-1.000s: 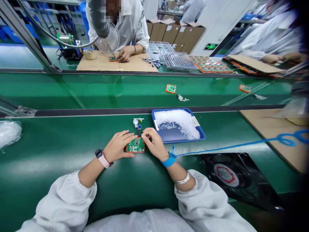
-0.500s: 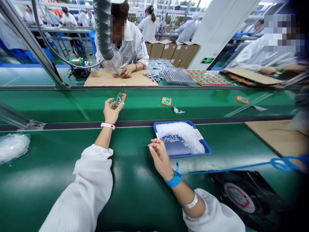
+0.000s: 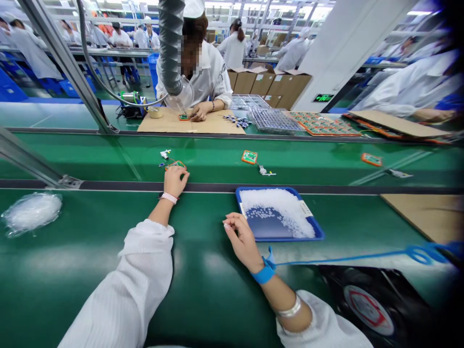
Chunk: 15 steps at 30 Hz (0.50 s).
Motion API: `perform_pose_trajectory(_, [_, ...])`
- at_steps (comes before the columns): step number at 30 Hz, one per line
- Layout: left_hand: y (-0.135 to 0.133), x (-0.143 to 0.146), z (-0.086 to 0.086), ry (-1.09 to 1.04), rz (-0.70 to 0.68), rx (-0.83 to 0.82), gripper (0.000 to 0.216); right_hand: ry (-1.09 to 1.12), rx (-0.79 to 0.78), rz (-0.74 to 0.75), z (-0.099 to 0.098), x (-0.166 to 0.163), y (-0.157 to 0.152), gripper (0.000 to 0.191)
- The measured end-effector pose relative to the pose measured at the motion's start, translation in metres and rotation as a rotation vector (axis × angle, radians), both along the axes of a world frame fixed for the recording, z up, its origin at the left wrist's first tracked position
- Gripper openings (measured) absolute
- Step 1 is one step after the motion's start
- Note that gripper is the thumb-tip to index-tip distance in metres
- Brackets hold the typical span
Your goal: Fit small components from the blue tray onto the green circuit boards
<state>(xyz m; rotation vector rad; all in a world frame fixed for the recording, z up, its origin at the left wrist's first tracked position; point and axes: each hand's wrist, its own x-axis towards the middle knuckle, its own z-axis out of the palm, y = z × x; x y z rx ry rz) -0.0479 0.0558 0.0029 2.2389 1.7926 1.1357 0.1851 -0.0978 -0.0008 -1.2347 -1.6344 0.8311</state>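
My left hand [image 3: 176, 181] is low over the green belt, its fingers bent around the near edge of an orange-rimmed circuit board [image 3: 176, 164]. The fingers cover much of that board, and their tips are partly hidden. Beside it lies a white connector piece [image 3: 165, 154]. My right hand [image 3: 241, 239] hovers at the left front corner of a blue tray [image 3: 319, 232] of small white plastic pieces [image 3: 279, 203]. Its thumb and fingertips are drawn together; anything between them is too small to make out. A blue wrist strap [image 3: 264, 273] circles that wrist.
More boards lie on the belt: one board [image 3: 249, 156] with a connector, another board [image 3: 371, 159] farther right. A clear plastic bag [image 3: 32, 212] sits left, a black fan-like device [image 3: 369, 309] lower right. The strap's blue cord [image 3: 344, 257] runs right. A co-worker [image 3: 206, 72] sits opposite.
My left hand has lowered the circuit board from a raised, tilted hold to the belt. A connector now shows beside it. My right hand keeps its pose; the view has shifted slightly left.
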Motion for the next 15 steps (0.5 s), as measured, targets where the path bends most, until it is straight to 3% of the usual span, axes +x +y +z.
perform_pose_trajectory(5, [-0.071, 0.033, 0.001, 0.085, -0.219, -0.051, 0.043, 0.035, 0.005, 0.092, 0.006, 0.001, 0.000, 0.022])
perform_pose_trajectory(7, [-0.105, 0.041, 0.002, 0.067, -0.316, -0.087, 0.046, 0.057, -0.017, 0.094, 0.008, 0.001, -0.001, 0.030])
perform_pose_trajectory(11, [-0.166, 0.055, 0.003, -0.120, -0.392, -0.175, 0.045, 0.135, -0.195, 0.074, 0.006, -0.012, -0.014, 0.049])
perform_pose_trajectory(15, [-0.195, 0.065, 0.006, -0.255, -0.480, -0.220, 0.044, 0.347, -0.378, 0.049, 0.001, -0.041, -0.034, 0.050])
